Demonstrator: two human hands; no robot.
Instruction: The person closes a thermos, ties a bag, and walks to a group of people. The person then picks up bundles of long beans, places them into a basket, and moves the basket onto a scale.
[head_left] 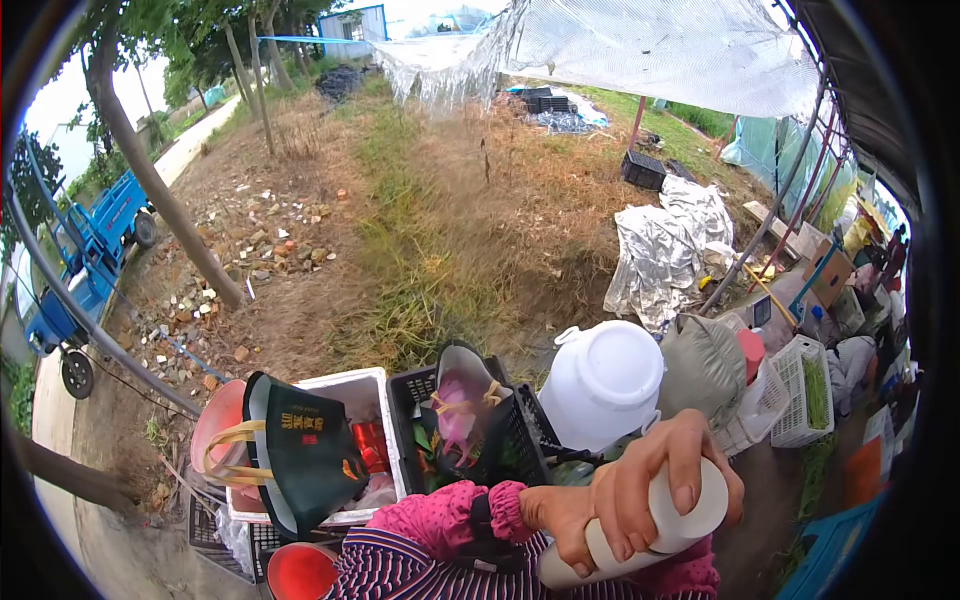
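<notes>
My left hand (635, 490), coming out of a pink patterned sleeve (440, 520), is wrapped round a smooth white cylindrical container (590, 565). One round flat white end (690, 505) of it faces up toward me, and a seam runs between the two white parts. Whether this is a bottle with its lid I cannot make out. Skin at the container's far right edge seems to belong to my right hand (734, 490); its fingers are hidden, with a pink sleeve (685, 575) below. Just beyond the hands stands a large white lidded drum (605, 385).
A dark green bag (300, 450) stands in a white foam box (390, 440), beside a black crate (405, 385) holding another bag. A grey-green sack (705, 365) and a white basket of greens (803, 395) are right. Red bucket (300, 572) lower left; blue three-wheeler (95, 240) far left.
</notes>
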